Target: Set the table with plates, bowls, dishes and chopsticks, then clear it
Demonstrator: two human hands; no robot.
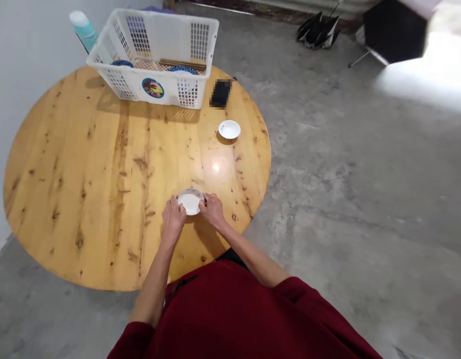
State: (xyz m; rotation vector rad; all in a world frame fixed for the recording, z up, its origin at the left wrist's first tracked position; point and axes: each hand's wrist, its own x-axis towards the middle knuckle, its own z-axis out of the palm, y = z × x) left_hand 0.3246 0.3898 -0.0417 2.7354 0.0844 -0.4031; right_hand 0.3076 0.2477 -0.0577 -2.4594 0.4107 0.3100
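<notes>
1. Grey concrete floor on the right and along the bottom, pale wall at the left, dark umbrella at upper right
2. Round wooden table, yellow-brown and knotty, across the left half of the view
3. Over its near right part, close to the edge: a small white bowl, in front of the dark red top
4. Mouth facing up toward the head camera, with the pale inside in plain sight and greyish marking along the far inner side; round in outline, hence alike along every axis; cannot tell about contact between base and wood
5. Left hand at the bowl's left side, fingers curled around the outside, thumb by the near left rim, grasping the bowl
6. Right hand grasping the opposite side, fingers bent, thumb by the near right rim
7. Left forearm slanting forward and rightward, right forearm slanting forward and leftward, converging at the bowl
8. Farther off, near the table's right side: a second white bowl, mouth up, well apart from both hands; beyond it, a black pixelated object
9. At the far side: a white plastic basket, with blue-rimmed plates and wooden sticks inside; at its left, a light-blue bottle, white-capped
</notes>
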